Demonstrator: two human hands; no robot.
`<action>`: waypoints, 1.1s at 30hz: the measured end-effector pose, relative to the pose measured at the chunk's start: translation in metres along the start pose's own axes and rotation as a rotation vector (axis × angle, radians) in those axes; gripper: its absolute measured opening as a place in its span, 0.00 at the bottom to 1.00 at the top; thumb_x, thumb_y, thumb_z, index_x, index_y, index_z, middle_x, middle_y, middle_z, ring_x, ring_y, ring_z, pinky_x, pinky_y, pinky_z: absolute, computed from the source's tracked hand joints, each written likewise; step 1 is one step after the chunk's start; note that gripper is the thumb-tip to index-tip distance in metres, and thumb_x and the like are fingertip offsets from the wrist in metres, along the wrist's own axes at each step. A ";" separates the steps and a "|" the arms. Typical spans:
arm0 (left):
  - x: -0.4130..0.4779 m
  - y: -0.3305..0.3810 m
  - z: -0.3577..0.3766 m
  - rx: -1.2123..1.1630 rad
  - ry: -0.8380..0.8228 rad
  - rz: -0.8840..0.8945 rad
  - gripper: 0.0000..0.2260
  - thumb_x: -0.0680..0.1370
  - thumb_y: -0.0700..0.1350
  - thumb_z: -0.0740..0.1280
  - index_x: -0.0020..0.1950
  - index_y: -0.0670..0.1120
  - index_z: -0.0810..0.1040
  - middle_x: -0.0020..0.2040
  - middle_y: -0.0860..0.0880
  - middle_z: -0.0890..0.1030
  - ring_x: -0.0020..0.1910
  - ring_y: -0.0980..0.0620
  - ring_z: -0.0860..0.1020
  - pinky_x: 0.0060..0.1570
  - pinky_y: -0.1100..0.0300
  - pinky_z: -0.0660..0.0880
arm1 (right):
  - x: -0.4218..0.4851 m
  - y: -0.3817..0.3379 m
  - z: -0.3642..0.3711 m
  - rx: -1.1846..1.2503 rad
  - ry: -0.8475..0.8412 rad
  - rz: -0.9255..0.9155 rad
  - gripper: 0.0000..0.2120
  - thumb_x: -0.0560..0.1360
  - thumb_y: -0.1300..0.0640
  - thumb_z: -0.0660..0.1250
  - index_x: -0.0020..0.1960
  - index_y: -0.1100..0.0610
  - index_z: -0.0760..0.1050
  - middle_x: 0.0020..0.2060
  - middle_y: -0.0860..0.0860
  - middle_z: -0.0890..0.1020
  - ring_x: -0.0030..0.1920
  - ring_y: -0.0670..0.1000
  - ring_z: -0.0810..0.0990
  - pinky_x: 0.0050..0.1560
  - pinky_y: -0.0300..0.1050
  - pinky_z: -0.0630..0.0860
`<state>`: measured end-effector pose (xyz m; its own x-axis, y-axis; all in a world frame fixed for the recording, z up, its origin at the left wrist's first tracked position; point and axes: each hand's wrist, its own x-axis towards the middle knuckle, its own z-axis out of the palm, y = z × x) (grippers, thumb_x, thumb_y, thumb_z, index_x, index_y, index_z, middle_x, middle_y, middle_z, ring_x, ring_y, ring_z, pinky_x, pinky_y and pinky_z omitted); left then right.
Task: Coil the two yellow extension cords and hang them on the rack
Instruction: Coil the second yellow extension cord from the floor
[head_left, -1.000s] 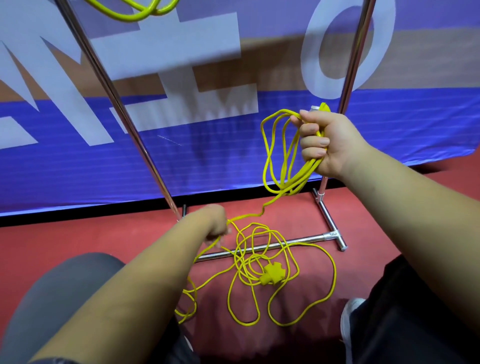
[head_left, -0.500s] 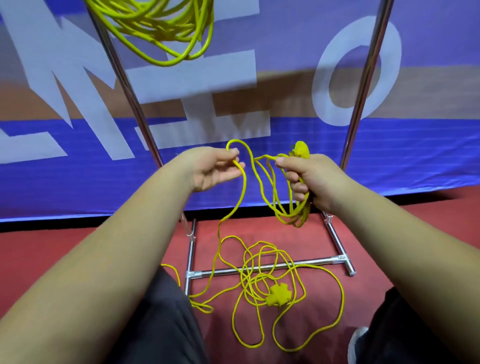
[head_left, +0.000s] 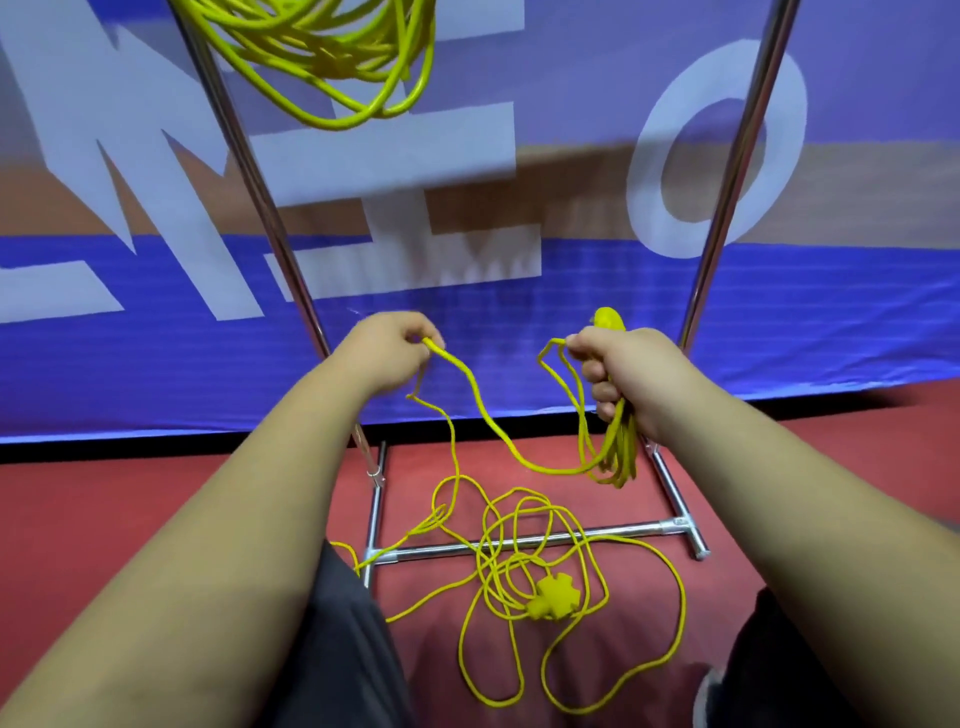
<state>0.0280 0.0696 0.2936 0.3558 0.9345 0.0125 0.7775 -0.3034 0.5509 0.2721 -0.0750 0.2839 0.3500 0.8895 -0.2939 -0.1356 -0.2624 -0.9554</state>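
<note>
Yellow extension cords, halfway stowed: first coiled cord (head_left: 332, 67) hangs high on the chrome tubular rack (head_left: 249, 171), while second cord (head_left: 553, 597) has loops clenched in the right hand (head_left: 623, 374), a strand pinched by the left hand (head_left: 387, 348), and remainder tangled across the rack's base.

rack (head_left: 270, 228): stood on the floor (head_left: 130, 519), in front of the banner (head_left: 571, 332) | hung cord (head_left: 332, 62): up high between the rack's poles, nearer the left one | left grip (head_left: 387, 345): held the loose cord (head_left: 683, 603), left of the right grip (head_left: 618, 369) | right grip: held loops (head_left: 621, 447) hanging below it | loose cord: lay on the floor across the rack's bottom bar | plug block (head_left: 553, 597): in the tangle, on the near side of that bar
</note>
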 end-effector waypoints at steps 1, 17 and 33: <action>-0.001 -0.013 0.007 -0.103 -0.147 -0.123 0.10 0.80 0.37 0.65 0.50 0.49 0.83 0.42 0.44 0.82 0.36 0.48 0.81 0.40 0.51 0.82 | 0.000 0.001 0.002 -0.023 -0.005 0.007 0.05 0.79 0.55 0.69 0.46 0.55 0.77 0.28 0.49 0.67 0.23 0.48 0.60 0.23 0.38 0.63; 0.013 -0.014 0.026 -0.375 -0.139 -0.305 0.22 0.75 0.37 0.75 0.67 0.48 0.76 0.36 0.46 0.75 0.30 0.49 0.70 0.29 0.58 0.72 | 0.026 0.029 0.025 -0.121 0.020 0.036 0.13 0.77 0.57 0.75 0.38 0.56 0.74 0.25 0.50 0.69 0.21 0.49 0.65 0.27 0.42 0.70; -0.016 0.020 0.019 -0.438 -0.222 0.275 0.09 0.84 0.48 0.65 0.55 0.55 0.86 0.44 0.53 0.81 0.31 0.59 0.69 0.35 0.66 0.68 | 0.035 0.035 0.020 0.128 -0.066 0.183 0.03 0.84 0.53 0.68 0.53 0.51 0.78 0.38 0.48 0.86 0.36 0.46 0.85 0.37 0.44 0.80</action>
<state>0.0475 0.0455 0.2890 0.6523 0.7560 0.0547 0.3696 -0.3803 0.8478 0.2615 -0.0455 0.2412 0.2478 0.8549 -0.4557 -0.3088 -0.3761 -0.8736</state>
